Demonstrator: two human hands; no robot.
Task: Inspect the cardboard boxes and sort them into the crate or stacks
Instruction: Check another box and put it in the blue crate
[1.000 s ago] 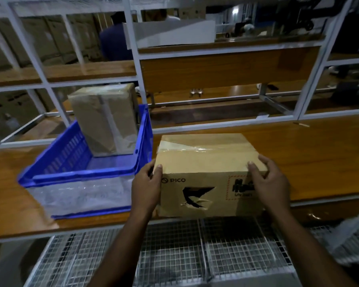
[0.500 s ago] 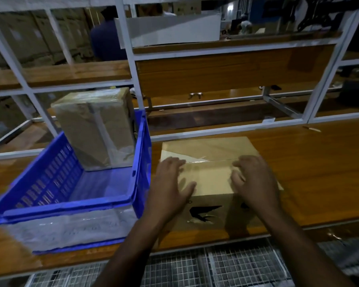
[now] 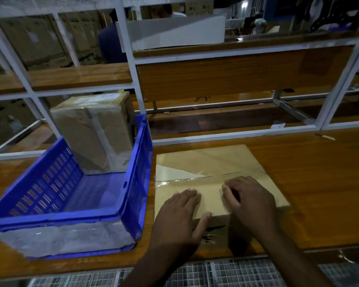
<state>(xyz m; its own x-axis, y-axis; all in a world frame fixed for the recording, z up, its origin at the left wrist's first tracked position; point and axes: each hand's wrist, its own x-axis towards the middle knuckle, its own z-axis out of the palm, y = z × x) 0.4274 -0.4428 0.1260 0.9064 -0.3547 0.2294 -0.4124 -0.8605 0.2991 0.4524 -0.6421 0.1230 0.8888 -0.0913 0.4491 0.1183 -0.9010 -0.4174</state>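
Cardboard box (image 3: 214, 177) sits on the counter (image 3: 309, 183) just right of the blue crate (image 3: 131, 204), left hand (image 3: 179, 212) and right hand (image 3: 251, 199) flat on its lid gripping nothing; its torn front face suggests checking every side before sorting.

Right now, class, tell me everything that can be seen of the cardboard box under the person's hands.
The cardboard box is plain brown and lies flat on the wooden bench, just right of the blue crate. Clear tape runs across its top along the flap seam, with a loose, wrinkled patch at the left end. Its near face shows a dark torn hole. The left hand rests flat on the top near the front edge; the right hand presses there with bent fingers.
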